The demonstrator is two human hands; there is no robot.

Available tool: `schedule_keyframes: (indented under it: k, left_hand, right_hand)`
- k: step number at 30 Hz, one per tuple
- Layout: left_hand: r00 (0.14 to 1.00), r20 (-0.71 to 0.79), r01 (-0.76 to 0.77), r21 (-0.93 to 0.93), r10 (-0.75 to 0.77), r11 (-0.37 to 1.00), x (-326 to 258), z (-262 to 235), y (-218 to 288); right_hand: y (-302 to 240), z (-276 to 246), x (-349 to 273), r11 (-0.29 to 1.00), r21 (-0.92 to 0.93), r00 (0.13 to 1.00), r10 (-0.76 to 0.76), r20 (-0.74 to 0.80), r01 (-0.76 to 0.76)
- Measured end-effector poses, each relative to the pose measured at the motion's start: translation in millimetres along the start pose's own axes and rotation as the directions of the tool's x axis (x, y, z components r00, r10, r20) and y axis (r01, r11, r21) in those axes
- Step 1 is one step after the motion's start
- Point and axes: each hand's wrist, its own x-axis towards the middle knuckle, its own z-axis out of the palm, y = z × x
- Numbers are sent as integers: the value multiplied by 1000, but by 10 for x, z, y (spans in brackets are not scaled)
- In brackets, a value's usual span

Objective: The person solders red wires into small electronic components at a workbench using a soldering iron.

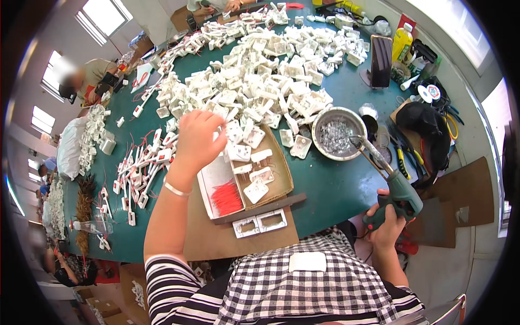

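My right hand (385,222) is wrapped round the green handle of a soldering gun (403,194). Its metal tip reaches left over the rim of a round metal bowl (319,145), which holds silvery scraps. My left hand (199,138) is raised over the left part of a shallow cardboard tray (290,181), its fingers curled in. Whatever they may hold is hidden. Right beside its thumb lie white plastic socket parts (234,131). The tray's right compartment holds several more such parts (255,190), and the left one a bundle of short red wires (226,198).
A large heap of white plastic parts (254,70) covers the far green table (319,187). Wired switch pieces (143,173) lie at left. A white double frame (260,223) sits before the tray. Pliers (402,160), a phone on a stand (381,62) and a yellow bottle (401,42) stand at right.
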Motion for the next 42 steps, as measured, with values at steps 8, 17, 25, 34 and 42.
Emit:
schedule_keyframes:
  k: [8, 17, 25, 34, 42]
  left_hand:
    - [932, 293, -227, 9, 214, 974, 1672, 1082, 1123]
    - [830, 558, -84, 82, 24, 993, 1953, 1216, 796]
    - [935, 330, -92, -123, 129, 988, 1522, 983, -2]
    - [999, 25, -36, -336, 47, 941, 743, 484, -359]
    - [987, -91, -159, -351, 136, 923, 89, 307, -380]
  right_hand:
    - [-15, -168, 18, 996, 24, 984, -84, -158, 89]
    - [-93, -121, 3, 996, -42, 973, -80, -215, 72]
    - [-171, -30, 89, 986, 34, 951, -145, -274, 161]
    - [-168, 85, 55, 988, 61, 974, -127, -186, 140]
    - [-122, 180, -35, 991, 113, 990, -51, -131, 66]
